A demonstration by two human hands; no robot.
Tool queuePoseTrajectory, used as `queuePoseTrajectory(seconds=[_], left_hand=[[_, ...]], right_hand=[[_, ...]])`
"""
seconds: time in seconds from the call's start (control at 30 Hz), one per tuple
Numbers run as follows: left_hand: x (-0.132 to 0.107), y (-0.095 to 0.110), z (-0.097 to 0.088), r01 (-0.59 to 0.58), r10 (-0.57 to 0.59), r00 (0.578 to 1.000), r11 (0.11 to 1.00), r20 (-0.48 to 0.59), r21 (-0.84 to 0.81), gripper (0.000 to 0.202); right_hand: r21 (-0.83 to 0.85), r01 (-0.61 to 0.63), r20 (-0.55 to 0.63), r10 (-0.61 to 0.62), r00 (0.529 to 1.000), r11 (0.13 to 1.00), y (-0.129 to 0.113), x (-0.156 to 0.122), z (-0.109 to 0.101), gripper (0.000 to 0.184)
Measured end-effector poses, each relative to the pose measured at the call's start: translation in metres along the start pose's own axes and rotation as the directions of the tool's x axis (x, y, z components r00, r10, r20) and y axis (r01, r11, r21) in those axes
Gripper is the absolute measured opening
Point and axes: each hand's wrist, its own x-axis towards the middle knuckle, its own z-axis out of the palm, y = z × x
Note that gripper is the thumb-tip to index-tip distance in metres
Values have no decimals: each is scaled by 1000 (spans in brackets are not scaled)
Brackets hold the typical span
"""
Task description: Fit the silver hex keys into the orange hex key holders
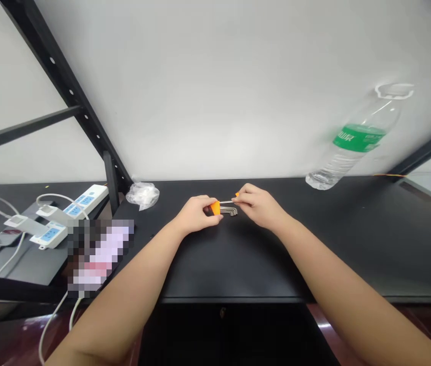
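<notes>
My left hand (pixel 199 215) is closed around an orange hex key holder (pixel 215 208), thumb below and fingers above. Several bent metal hex keys (pixel 231 210) stick out of the holder toward the right, just over the black table. Between the fingertips of my right hand (pixel 254 202) is the far end of one straight metal hex key (pixel 226 202), which runs across to the holder. A small orange bit (pixel 237 194) shows at the right fingertips; the fingers hide the rest of it.
On the black table (pixel 231 264), a crumpled clear plastic bag (pixel 143 195) lies at the back left. A large water bottle (pixel 356 140) with a green label stands at the back right. White power strips (pixel 86 201) with cables and a pixelated patch (pixel 101 259) are at left, by a black metal frame (pixel 74 96).
</notes>
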Motion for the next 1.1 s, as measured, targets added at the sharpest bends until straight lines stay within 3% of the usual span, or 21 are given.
queuePoseTrajectory(seconds=[0.17, 0.33, 0.43, 0.57, 0.7, 0.8, 1.1], left_hand=[[-2, 7, 2, -58, 60, 995, 998, 74, -35, 20], [-3, 12, 2, -68, 72, 994, 997, 86, -40, 21], [-3, 11, 3, -40, 43, 997, 998, 71, -41, 21], [-2, 5, 4, 39, -41, 999, 997, -27, -66, 32], [0, -1, 5, 115, -128, 984, 987, -126, -108, 37], [0, -2, 6, 119, -138, 980, 984, -145, -136, 39], [2, -9, 7, 126, -130, 976, 992, -173, -31, 50]], right_hand=[[38, 68, 41, -69, 997, 997, -10, 3, 9, 21], [171, -2, 77, -12, 997, 985, -27, 9, 24, 26], [182, -70, 76, 57, 995, 981, -22, 9, 27, 24], [25, -168, 101, 165, 981, 985, -1, 6, 22, 19], [-73, -205, 284, 217, 934, 976, 13, 3, 16, 12], [-89, -240, 357, 256, 899, 967, 14, 4, 15, 12], [-280, -447, 341, 523, 781, 850, 14, 8, 19, 7]])
